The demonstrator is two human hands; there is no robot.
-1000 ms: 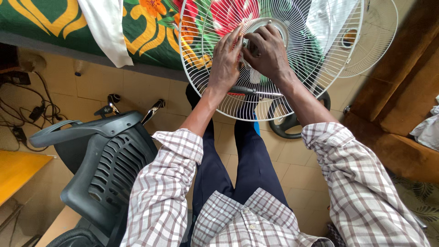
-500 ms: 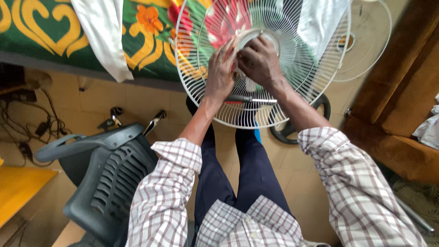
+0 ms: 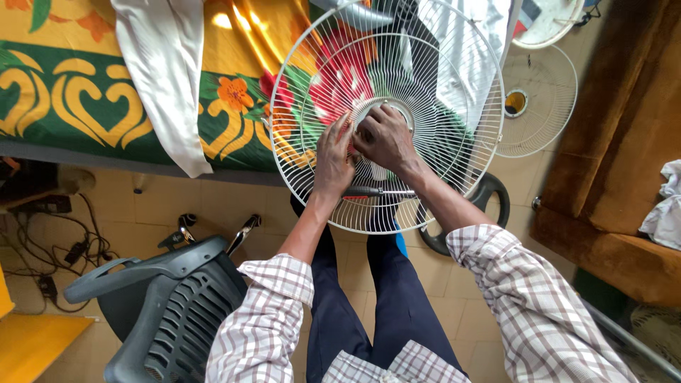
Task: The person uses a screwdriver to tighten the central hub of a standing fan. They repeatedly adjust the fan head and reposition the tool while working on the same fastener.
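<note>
Since the earlier frame we see both hands slid lower on the grille, the view shifted so the fan guard sits higher and more centred. White wire fan guard (image 3: 454, 99) stands roughly upright over our knees, leaning in front of the bed. Left hand (image 3: 333, 159) lies flat on the wires just left of the hub, fingers curled onto them, gripping the grille. Right hand (image 3: 386, 138) covers the round centre hub (image 3: 404, 112), fingers bent around it; we cannot tell how tight the grip is. A screwdriver (image 3: 379, 191) lies horizontal just below the hands, touching the grille. Second white grille (image 3: 543, 99) rests behind, to the right. Black fan base (image 3: 489, 206) sits on the tiled floor beyond our legs. Grey plastic chair (image 3: 167, 305) near left. Flowered green-yellow bedsheet (image 3: 85, 99) behind, white cloth (image 3: 167, 71) draped on it.
</note>
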